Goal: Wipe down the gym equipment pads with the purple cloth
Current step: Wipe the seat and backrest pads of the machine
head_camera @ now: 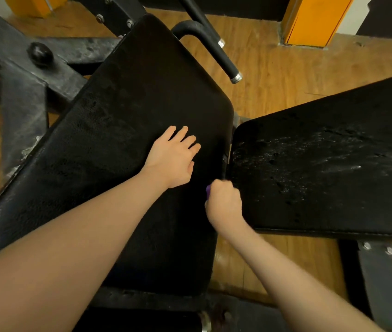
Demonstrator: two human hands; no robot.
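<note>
**Right grip bunched on the cloth at the gap between pads; speckled pad lies to its right**

I take the large pad [128,130] as my landmark. It runs long from the lower middle of the view up toward the frame bolts [114,20] at the top.

The left hand [173,156] lies flat on the large pad near its right edge, fingers spread, holding nothing. It looks like a bracing hand.

The right hand [225,202] is just off the large pad's right edge, in the gap before the second pad [329,164]. Its grip is closed to a fist. Only a sliver of the purple cloth [208,190] shows at the thumb side, so I judge the cloth is balled inside the fist, though I cannot confirm how much of it is there.

The second pad extends rightward from the large pad, long axis running away to the right. Its surface carries pale speckles and streaks, possibly spray or residue. Its near-left corner is touching or just beside the right hand's knuckles.

My judgement: the right hand is the nearer one to the speckled pad, and the coming wipe calls for a sweep rightward along that pad's length.
</note>
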